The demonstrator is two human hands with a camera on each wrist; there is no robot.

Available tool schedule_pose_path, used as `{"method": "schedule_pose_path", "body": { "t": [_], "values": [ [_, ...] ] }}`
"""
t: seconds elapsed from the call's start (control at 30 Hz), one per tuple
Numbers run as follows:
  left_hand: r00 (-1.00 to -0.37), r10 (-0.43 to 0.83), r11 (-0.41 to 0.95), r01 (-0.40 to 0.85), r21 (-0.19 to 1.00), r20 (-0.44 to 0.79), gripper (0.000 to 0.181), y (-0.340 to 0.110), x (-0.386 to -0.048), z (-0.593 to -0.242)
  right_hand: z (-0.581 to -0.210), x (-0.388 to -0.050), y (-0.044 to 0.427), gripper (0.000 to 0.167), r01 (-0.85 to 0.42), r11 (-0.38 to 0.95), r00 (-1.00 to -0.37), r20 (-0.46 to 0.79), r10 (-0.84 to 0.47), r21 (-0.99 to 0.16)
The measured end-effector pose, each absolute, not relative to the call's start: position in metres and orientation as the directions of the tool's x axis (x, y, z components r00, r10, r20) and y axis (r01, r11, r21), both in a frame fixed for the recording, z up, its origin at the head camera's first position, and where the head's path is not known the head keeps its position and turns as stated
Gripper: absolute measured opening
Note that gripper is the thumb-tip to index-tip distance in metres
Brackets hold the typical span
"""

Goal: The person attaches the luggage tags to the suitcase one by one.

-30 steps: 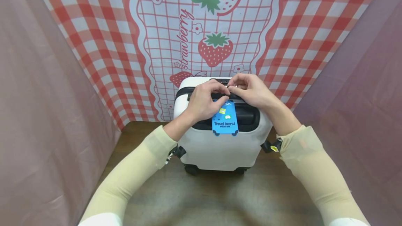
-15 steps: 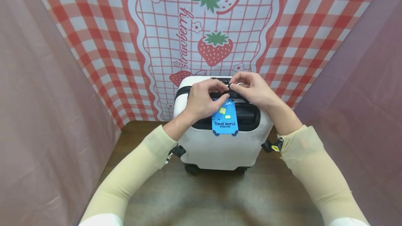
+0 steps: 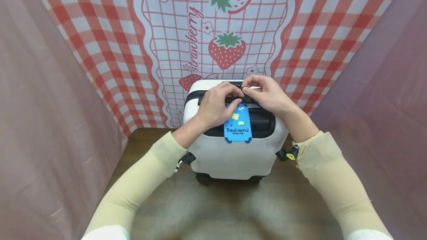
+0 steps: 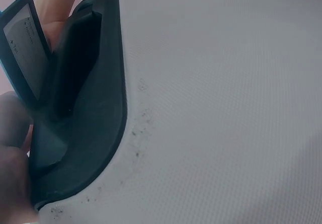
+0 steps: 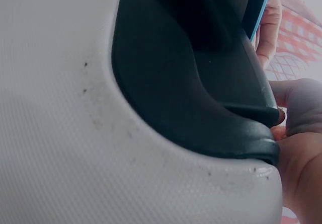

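Note:
A white hard-shell suitcase (image 3: pixel 233 160) stands upright, with black trim and a black recess (image 3: pixel 263 121) at its top. Hanging over that recess is a blue luggage tag (image 3: pixel 238 127) printed "Travel World"; its windowed back faces the left wrist view, where the tag (image 4: pixel 24 53) is seen tilted. My left hand (image 3: pixel 215 105) is bent over the top handle, with thumb and fingers holding the tag's strap just above the tag. Opposite it, my right hand (image 3: pixel 268 95) pinches a small dark end of the strap between thumb and index finger. Fingers mostly cover the strap.
A strawberry-print checked cloth (image 3: pixel 227 51) hangs right behind the suitcase. Pinkish curtains (image 3: pixel 50 121) enclose both sides. Under the suitcase's black wheels lies a brown wood-look surface (image 3: pixel 213 210).
Both hands stay at the handle with only small finger movements. The right fingertips have shifted slightly at the strap end. The head view has drifted a little.

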State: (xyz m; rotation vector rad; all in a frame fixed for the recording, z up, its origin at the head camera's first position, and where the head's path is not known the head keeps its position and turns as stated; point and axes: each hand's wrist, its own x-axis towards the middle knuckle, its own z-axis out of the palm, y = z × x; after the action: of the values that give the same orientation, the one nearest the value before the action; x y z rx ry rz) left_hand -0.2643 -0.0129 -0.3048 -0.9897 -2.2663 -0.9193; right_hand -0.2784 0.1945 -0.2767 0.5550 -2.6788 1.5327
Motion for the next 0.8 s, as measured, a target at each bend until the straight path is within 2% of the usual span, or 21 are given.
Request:
{"method": "schedule_pose_path", "body": {
  "t": [0.57,0.8],
  "values": [
    [-0.58,0.411,0.462,0.797,0.388,0.703,0.007,-0.016,-0.2658,-0.3038,-0.2773,-0.2755,0.1918,0.011,-0.355,0.458,-0.918,0.212,-0.335,-0.815],
    [-0.577,0.428,0.459,0.802,0.382,0.696,0.007,-0.0161,-0.2658,-0.3042,-0.2754,-0.2759,0.1913,0.014,-0.316,0.481,-0.929,0.164,-0.331,-0.818]
  ]
}}
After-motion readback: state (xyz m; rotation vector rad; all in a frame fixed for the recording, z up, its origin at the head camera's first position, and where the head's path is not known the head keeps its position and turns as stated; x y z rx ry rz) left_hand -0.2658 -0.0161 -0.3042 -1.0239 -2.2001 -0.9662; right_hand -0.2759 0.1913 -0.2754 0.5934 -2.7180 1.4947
